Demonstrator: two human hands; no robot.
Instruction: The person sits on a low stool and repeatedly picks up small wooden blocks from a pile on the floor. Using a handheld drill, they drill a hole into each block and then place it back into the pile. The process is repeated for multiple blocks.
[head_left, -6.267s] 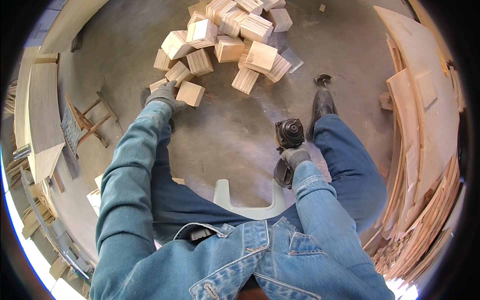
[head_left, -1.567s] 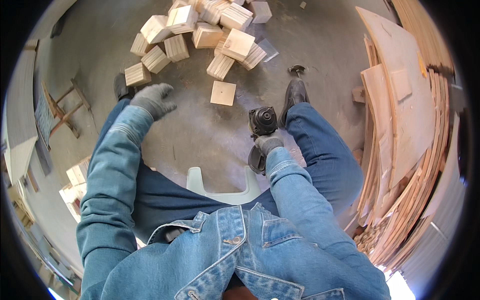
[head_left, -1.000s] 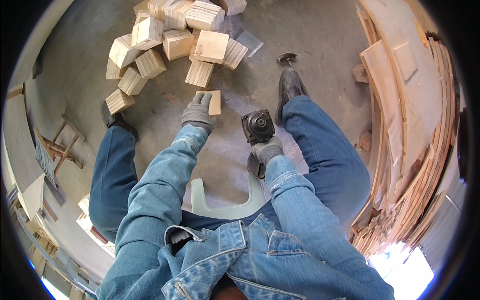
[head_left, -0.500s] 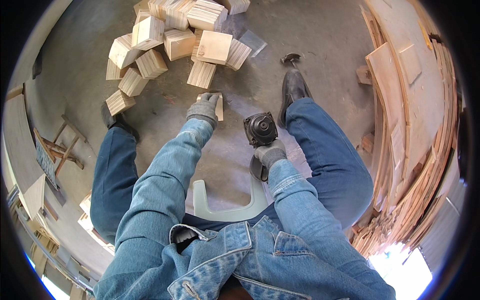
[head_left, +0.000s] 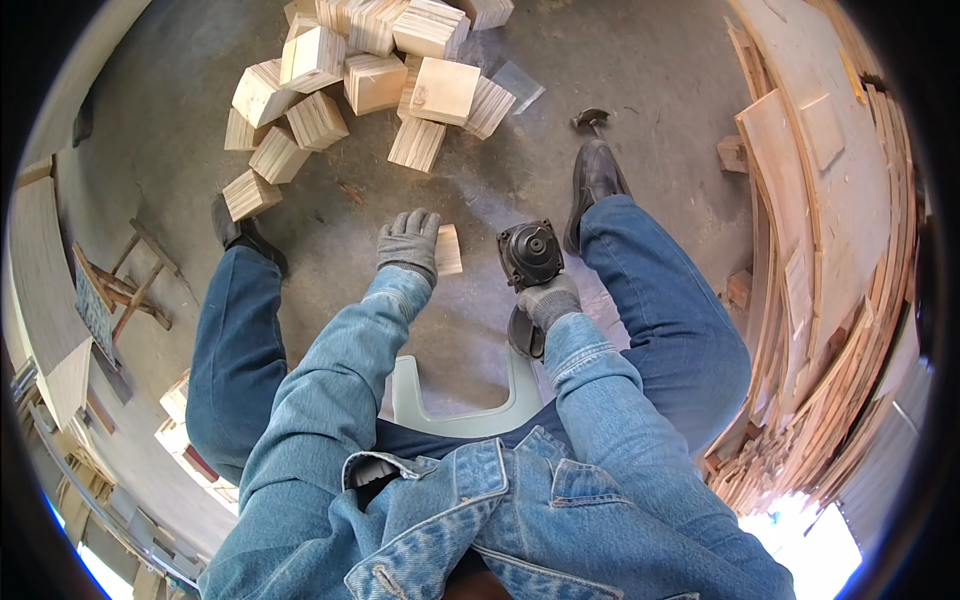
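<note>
My left hand (head_left: pixel 408 245), in a grey work glove, is open with its fingers stretched forward. It lies over the left side of a small pale wood piece (head_left: pixel 449 250) on the floor and hides part of it; whether it presses on it I cannot tell. My right hand (head_left: pixel 550 299), gloved the same way, is closed round the grip of a black nail gun (head_left: pixel 530 252). The gun's capped square head points up at me, and a rounded black part shows below the grip. Ahead of my left hand lies a heap of stacked square plywood blocks (head_left: pixel 445 90).
A hammer (head_left: pixel 591 118) lies beyond my right shoe (head_left: pixel 597 178). Long boards and strips (head_left: pixel 850 180) line the right side. A small wooden stool (head_left: pixel 130 285) stands at the left. Between my legs is a pale green plastic seat (head_left: pixel 455 425). Clear plastic sheet (head_left: pixel 520 87) lies by the blocks.
My left hand has drawn nearer and its fingers have spread. The wood piece has come closer too, now showing at the hand's right side. My right hand keeps the nail gun nearly in place.
</note>
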